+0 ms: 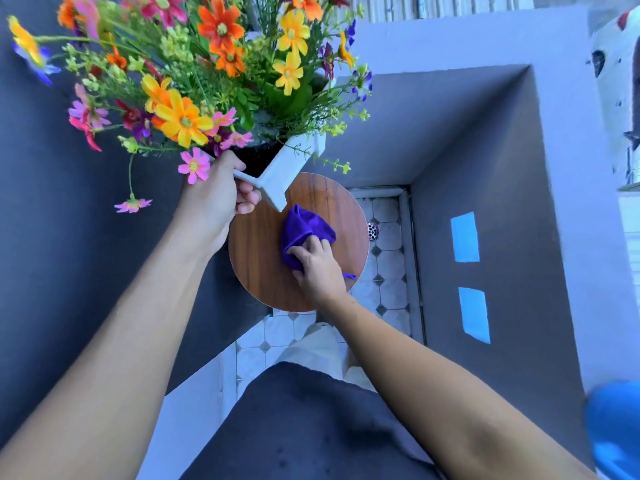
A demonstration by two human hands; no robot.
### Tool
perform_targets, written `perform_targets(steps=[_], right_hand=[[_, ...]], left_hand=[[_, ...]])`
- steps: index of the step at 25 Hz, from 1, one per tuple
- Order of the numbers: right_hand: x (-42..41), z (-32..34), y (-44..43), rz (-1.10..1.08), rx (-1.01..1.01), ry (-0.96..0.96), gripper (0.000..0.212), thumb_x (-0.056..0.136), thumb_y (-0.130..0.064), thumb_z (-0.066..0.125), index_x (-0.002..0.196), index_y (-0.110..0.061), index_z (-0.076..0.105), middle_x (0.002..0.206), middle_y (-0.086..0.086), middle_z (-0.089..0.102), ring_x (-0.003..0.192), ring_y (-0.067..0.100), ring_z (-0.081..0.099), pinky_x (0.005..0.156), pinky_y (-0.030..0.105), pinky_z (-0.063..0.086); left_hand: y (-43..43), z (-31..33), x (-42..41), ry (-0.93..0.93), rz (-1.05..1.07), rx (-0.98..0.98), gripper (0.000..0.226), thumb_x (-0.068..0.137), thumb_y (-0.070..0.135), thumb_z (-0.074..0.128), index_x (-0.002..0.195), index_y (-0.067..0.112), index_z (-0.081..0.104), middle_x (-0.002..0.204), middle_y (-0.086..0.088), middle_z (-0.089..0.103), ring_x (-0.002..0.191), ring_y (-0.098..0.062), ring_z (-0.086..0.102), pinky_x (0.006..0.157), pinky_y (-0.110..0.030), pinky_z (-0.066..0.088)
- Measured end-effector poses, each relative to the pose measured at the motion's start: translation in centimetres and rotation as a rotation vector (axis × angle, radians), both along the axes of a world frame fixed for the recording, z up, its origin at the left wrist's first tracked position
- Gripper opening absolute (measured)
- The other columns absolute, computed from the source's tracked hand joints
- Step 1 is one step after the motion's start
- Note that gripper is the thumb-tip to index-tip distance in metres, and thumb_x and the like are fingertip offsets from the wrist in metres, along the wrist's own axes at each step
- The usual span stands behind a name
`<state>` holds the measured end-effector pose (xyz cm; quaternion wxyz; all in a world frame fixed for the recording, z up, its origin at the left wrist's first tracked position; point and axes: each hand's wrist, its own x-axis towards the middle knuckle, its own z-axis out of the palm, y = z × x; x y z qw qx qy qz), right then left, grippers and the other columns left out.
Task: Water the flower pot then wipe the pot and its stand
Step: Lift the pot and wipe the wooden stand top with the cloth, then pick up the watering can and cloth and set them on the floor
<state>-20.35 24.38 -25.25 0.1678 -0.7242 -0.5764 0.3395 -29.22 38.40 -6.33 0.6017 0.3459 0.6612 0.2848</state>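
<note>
A white square flower pot full of orange, yellow and pink flowers is tilted and raised off a round wooden stand. My left hand grips the pot's near rim, thumb inside, and holds it above the stand's far left edge. My right hand presses a purple cloth flat on the middle of the stand's top. The pot's lower corner hangs just above the cloth. The base of the stand is hidden under its top.
Grey walls close in on the left and right, forming a narrow corner. The floor is white tile with a round drain. Two blue tape patches mark the right wall. A blue object sits at the lower right edge.
</note>
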Motion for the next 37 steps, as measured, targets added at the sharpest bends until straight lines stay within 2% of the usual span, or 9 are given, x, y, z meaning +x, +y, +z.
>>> perform_targets(steps=[2, 7, 12, 17, 23, 28, 31, 34, 37], right_hand=[[1.5, -0.2, -0.7, 0.003, -0.016, 0.004, 0.044, 0.081, -0.011, 0.073, 0.124, -0.02, 0.065, 0.119, 0.009, 0.051, 0.113, 0.031, 0.045, 0.081, 0.044, 0.054], [5.4, -0.1, -3.0, -0.218, -0.063, 0.007, 0.04, 0.083, -0.009, 0.068, 0.122, -0.015, 0.065, 0.12, 0.012, 0.05, 0.113, 0.033, 0.046, 0.088, 0.044, 0.051], [7.3, 0.9, -5.4, -0.415, -0.143, 0.107, 0.037, 0.089, -0.005, 0.06, 0.125, -0.013, 0.065, 0.115, 0.009, 0.047, 0.111, 0.033, 0.05, 0.088, 0.032, 0.041], [9.7, 2.7, -8.4, -0.737, -0.186, 0.288, 0.035, 0.096, -0.009, 0.055, 0.129, -0.013, 0.063, 0.118, 0.01, 0.047, 0.1, 0.029, 0.058, 0.087, 0.026, 0.04], [11.7, 5.6, -13.3, -0.787, -0.151, 0.393, 0.03, 0.099, -0.008, 0.056, 0.128, -0.016, 0.061, 0.118, 0.011, 0.05, 0.094, 0.021, 0.056, 0.085, 0.023, 0.039], [12.3, 7.3, -15.7, -0.762, -0.097, 0.458, 0.028, 0.098, -0.009, 0.058, 0.123, -0.022, 0.062, 0.119, 0.011, 0.055, 0.094, 0.017, 0.059, 0.089, 0.03, 0.048], [12.1, 7.9, -16.7, -0.768, -0.061, 0.471, 0.029, 0.097, -0.009, 0.059, 0.118, -0.03, 0.061, 0.121, 0.01, 0.059, 0.098, 0.018, 0.063, 0.089, 0.033, 0.054], [11.4, 8.6, -17.3, -0.835, -0.033, 0.515, 0.034, 0.096, -0.014, 0.061, 0.107, -0.046, 0.061, 0.122, 0.006, 0.063, 0.103, 0.026, 0.067, 0.093, 0.047, 0.057], [10.7, 9.2, -17.6, -0.909, 0.031, 0.549, 0.035, 0.095, -0.01, 0.062, 0.108, -0.041, 0.064, 0.121, 0.007, 0.067, 0.103, 0.027, 0.067, 0.094, 0.046, 0.056]], left_hand=[[-1.1, -0.3, 0.1, 0.008, 0.013, -0.009, 0.022, 0.092, 0.012, 0.042, 0.071, 0.013, 0.044, 0.054, 0.0, 0.038, 0.039, -0.011, 0.046, 0.041, -0.023, 0.029], [-4.8, -1.7, 0.6, 0.048, 0.02, -0.032, 0.025, 0.095, 0.013, 0.041, 0.07, 0.012, 0.045, 0.05, 0.0, 0.042, 0.042, -0.011, 0.046, 0.042, -0.021, 0.031], [-9.3, -4.0, 2.1, 0.094, 0.075, -0.069, 0.026, 0.096, 0.014, 0.041, 0.071, 0.011, 0.047, 0.048, 0.001, 0.044, 0.037, -0.008, 0.046, 0.039, -0.015, 0.035], [-13.9, -5.5, 4.1, 0.099, 0.133, -0.097, 0.039, 0.098, 0.011, 0.037, 0.061, 0.011, 0.048, 0.032, 0.007, 0.049, 0.055, -0.019, 0.047, 0.061, -0.03, 0.038], [-17.3, -8.6, 5.1, 0.158, 0.145, -0.13, 0.045, 0.09, 0.019, 0.038, 0.049, 0.018, 0.057, 0.05, 0.0, 0.062, 0.058, -0.023, 0.05, 0.071, -0.035, 0.04], [-19.3, -9.0, 6.5, 0.164, 0.13, -0.142, 0.038, 0.086, 0.007, 0.033, 0.055, 0.014, 0.054, 0.067, -0.007, 0.065, 0.078, -0.025, 0.056, 0.077, -0.034, 0.042], [-19.9, -9.8, 6.7, 0.147, 0.115, -0.211, 0.04, 0.091, 0.004, 0.032, 0.058, 0.013, 0.053, 0.054, 0.003, 0.065, 0.081, -0.022, 0.051, 0.07, -0.032, 0.038], [-20.5, -10.6, 6.5, 0.139, 0.061, -0.266, 0.03, 0.095, 0.007, 0.032, 0.077, 0.006, 0.056, 0.043, 0.01, 0.064, 0.067, -0.017, 0.045, 0.058, -0.026, 0.031], [-20.2, -11.4, 6.0, 0.109, 0.035, -0.276, 0.027, 0.093, 0.007, 0.033, 0.082, 0.006, 0.058, 0.045, 0.014, 0.065, 0.075, -0.019, 0.053, 0.064, -0.029, 0.034]])
